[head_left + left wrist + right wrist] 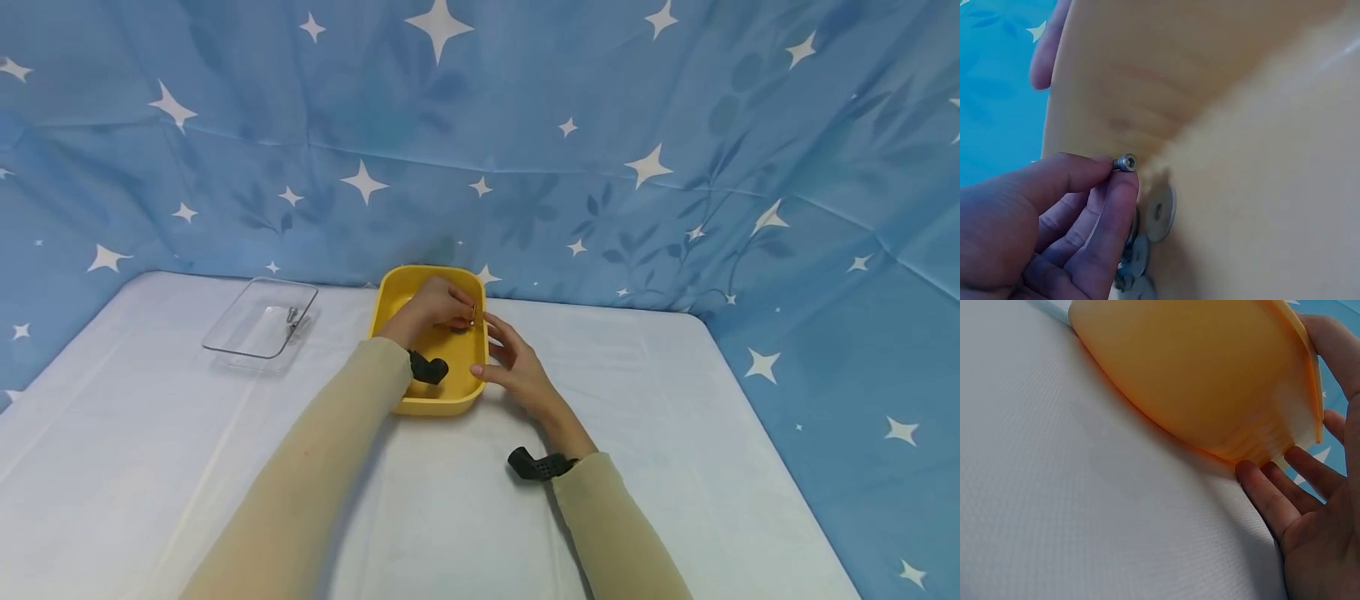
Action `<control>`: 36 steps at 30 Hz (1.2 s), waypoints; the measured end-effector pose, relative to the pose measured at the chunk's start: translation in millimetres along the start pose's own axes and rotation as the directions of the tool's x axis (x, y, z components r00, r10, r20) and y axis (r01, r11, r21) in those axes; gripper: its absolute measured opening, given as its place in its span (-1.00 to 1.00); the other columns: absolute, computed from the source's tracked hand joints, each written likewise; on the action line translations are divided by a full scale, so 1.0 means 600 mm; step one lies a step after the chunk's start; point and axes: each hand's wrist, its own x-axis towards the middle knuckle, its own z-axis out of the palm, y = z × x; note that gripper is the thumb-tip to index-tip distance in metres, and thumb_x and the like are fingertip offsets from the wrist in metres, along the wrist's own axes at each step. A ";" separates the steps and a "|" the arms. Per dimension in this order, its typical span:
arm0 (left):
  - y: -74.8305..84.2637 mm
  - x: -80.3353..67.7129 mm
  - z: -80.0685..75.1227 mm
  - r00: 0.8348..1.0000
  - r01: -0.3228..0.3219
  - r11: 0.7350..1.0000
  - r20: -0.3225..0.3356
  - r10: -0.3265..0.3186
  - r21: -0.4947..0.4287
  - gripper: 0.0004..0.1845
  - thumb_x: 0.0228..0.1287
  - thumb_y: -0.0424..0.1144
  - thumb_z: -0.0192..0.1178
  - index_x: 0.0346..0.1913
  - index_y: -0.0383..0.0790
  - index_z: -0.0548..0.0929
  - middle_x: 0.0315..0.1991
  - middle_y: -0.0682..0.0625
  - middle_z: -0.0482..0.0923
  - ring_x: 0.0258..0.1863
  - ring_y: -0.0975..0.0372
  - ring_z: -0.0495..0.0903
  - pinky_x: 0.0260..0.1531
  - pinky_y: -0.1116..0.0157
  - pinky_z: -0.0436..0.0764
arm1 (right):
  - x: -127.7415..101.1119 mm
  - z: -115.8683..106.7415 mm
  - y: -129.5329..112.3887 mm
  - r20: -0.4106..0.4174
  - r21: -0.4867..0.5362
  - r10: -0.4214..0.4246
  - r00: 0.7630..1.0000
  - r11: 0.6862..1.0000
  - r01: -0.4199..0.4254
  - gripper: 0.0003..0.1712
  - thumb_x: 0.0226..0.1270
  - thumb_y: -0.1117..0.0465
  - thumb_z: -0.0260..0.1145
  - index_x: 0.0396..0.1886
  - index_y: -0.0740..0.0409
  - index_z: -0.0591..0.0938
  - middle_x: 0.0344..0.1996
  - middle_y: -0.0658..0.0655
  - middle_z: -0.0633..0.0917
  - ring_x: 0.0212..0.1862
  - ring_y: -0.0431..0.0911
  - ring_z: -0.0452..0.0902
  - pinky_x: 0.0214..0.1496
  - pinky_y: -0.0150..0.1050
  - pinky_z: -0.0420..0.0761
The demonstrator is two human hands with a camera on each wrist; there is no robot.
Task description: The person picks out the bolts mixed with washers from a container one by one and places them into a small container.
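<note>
The left hand (438, 300) pinches a metal screw (1127, 163) (cylindrical, socket-headed), grip nearly closed, near flat round washers (1154, 228) inside the smooth yellow bin (441, 407), whose wall the right hand (522, 379) clasps, grip loosely spread.

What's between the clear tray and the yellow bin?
In the head view, bare white tabletop lies between the clear tray and yellow bin; the left sleeve edges in beside the bin.

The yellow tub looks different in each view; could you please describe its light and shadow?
Head: the tub is bright yellow; left wrist: duller tan, shaded at upper left, a pale glare streak at upper right; right wrist: orange, with a grey shadow on the white cloth beside it.
</note>
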 end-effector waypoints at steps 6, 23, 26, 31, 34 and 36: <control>0.014 -0.017 -0.027 1.000 0.002 0.996 0.015 -0.003 0.091 -0.78 0.34 -0.31 0.31 -0.02 -0.34 0.76 -0.12 -0.18 0.73 -0.14 0.04 0.74 0.10 0.17 0.73 | 0.001 -0.002 -0.003 -0.002 -0.009 -0.003 1.000 1.000 0.003 -0.07 0.31 0.22 0.43 0.57 -0.33 0.21 0.57 0.02 0.26 0.55 0.10 0.27 0.58 0.07 0.31; 0.024 -0.072 -0.121 1.000 -0.027 0.994 -0.010 0.028 0.102 -0.66 0.34 -0.36 0.27 0.12 -0.45 0.67 0.01 -0.26 0.71 0.00 -0.03 0.74 0.18 0.08 0.68 | 0.000 -0.001 -0.002 -0.005 0.007 -0.006 1.000 1.000 0.006 -0.03 0.28 0.20 0.45 0.59 -0.28 0.20 0.57 0.10 0.26 0.54 0.12 0.28 0.61 0.07 0.26; 0.024 -0.082 -0.140 0.999 -0.022 0.994 -0.023 0.024 0.108 -0.69 0.34 -0.35 0.28 0.07 -0.47 0.68 -0.08 -0.23 0.73 0.02 -0.07 0.73 0.18 0.07 0.67 | -0.002 0.000 -0.002 -0.014 0.004 0.000 1.000 1.000 0.000 -0.03 0.27 0.22 0.45 0.58 -0.31 0.20 0.57 0.09 0.26 0.54 0.12 0.28 0.60 0.09 0.26; 0.017 -0.097 -0.172 0.999 -0.002 0.990 -0.049 0.010 0.144 -0.74 0.34 -0.35 0.29 0.01 -0.45 0.68 -0.12 -0.19 0.69 -0.01 -0.04 0.74 0.18 0.08 0.67 | -0.003 0.000 -0.003 -0.023 0.004 0.007 1.000 1.000 -0.006 -0.03 0.28 0.24 0.44 0.59 -0.30 0.20 0.57 0.10 0.26 0.53 0.13 0.29 0.59 0.11 0.27; 0.009 -0.109 -0.194 0.998 0.020 0.985 -0.067 -0.009 0.173 -0.72 0.34 -0.32 0.31 0.03 -0.43 0.68 -0.09 -0.17 0.67 -0.12 0.06 0.77 0.15 0.11 0.68 | -0.002 0.002 -0.003 -0.018 0.006 0.007 1.000 1.000 -0.007 -0.03 0.28 0.23 0.44 0.59 -0.29 0.20 0.57 0.10 0.26 0.53 0.13 0.28 0.59 0.11 0.27; 0.004 -0.117 -0.208 0.997 0.031 0.981 -0.077 -0.016 0.191 -0.69 0.35 -0.30 0.31 0.05 -0.43 0.68 -0.09 -0.17 0.68 -0.18 0.13 0.77 0.13 0.14 0.70 | -0.001 0.003 -0.003 -0.017 0.004 0.010 1.000 1.000 -0.010 -0.03 0.27 0.22 0.45 0.59 -0.30 0.20 0.57 0.09 0.26 0.54 0.13 0.28 0.59 0.10 0.28</control>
